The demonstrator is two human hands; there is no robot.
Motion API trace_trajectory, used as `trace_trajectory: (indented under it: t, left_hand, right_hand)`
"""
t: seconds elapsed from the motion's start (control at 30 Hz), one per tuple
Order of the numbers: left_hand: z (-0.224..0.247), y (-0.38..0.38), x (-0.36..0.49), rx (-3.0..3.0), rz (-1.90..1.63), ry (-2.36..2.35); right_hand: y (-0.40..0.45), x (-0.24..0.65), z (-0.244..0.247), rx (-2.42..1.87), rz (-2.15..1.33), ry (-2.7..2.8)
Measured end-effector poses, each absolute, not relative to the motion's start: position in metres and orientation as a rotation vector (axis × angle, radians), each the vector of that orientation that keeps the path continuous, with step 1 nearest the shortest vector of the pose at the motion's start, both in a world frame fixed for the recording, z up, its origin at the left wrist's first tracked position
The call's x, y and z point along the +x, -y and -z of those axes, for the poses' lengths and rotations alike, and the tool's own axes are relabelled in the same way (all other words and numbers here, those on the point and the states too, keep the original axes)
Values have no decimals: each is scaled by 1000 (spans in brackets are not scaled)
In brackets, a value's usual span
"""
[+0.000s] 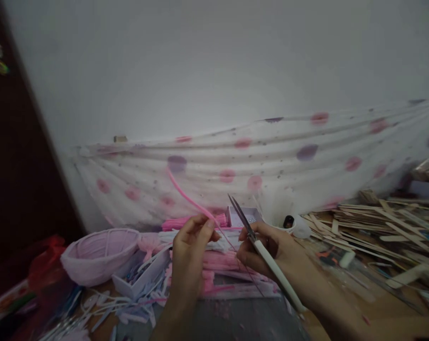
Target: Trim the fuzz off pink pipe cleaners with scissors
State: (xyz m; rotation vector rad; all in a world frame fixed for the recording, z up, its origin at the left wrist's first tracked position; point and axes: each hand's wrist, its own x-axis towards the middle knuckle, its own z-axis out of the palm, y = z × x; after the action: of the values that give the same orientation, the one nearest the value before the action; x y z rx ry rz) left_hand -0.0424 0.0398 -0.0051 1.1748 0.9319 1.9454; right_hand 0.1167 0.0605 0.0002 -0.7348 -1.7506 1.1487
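Note:
A pink fuzzy stem (189,198) is pinched between the thumb and fingers of my left hand (193,241). Its upper end curves up and left, and a thinner length runs down to the right past my right hand. My right hand (267,246) holds scissors (275,272) with white handles, their narrow blades pointing up and left. The blades look nearly closed and stand apart from the stem's upper part. Below and behind both hands lie bundles of pink stems (221,260) and white stems.
A lilac basket (101,255) and a small box of beads (139,274) stand at the left. Behind are another small box (247,214) and a white cup (283,222). Many wooden sticks (370,227) lie at the right. A spotted cloth (207,166) hangs on the wall.

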Motion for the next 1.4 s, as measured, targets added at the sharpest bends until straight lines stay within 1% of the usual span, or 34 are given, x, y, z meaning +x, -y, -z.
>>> trace_trajectory:
  t: [0.2, 0.4, 0.47, 0.63, 0.7, 0.83, 0.93, 1.1, 1.23, 1.4]
  left_hand:
    - [0, -37, -53, 1247, -2003, -958]
    - [-2, -37, -63, 1242, -2016, -937]
    - [-3, -36, -65, 1233, -2024, -934]
    - [-6, -32, -67, 1231, -2149, -1043]
    - [-8, -29, -66, 1242, -2237, -1128]
    - [-10, -23, -64, 1249, -2386, -1213]
    - [-10, -22, -61, 1203, -2499, -1171]
    - [-8, -22, -58, 1121, -2539, -1031]
    - [-9, -18, -55, 1069, -2492, -991]
    - [-12, -18, -54, 986, -2460, -814]
  right_hand:
    - [-58, 118, -2, -720, -1276, 1769]
    - [-61, 117, -2, -729, -1294, 1764]
    - [-63, 119, -2, -738, -1151, 1789]
    - [-64, 127, -3, -830, -464, 1916]
    - [-62, 128, -2, -855, -256, 1954]
    - [-58, 124, 3, -853, 47, 2020]
    - [-57, 120, 7, -808, 235, 2044]
    - [-59, 118, 9, -750, 400, 2008]
    - [-57, 117, 8, -693, 441, 1985]
    - [-57, 116, 9, -672, 420, 1999]
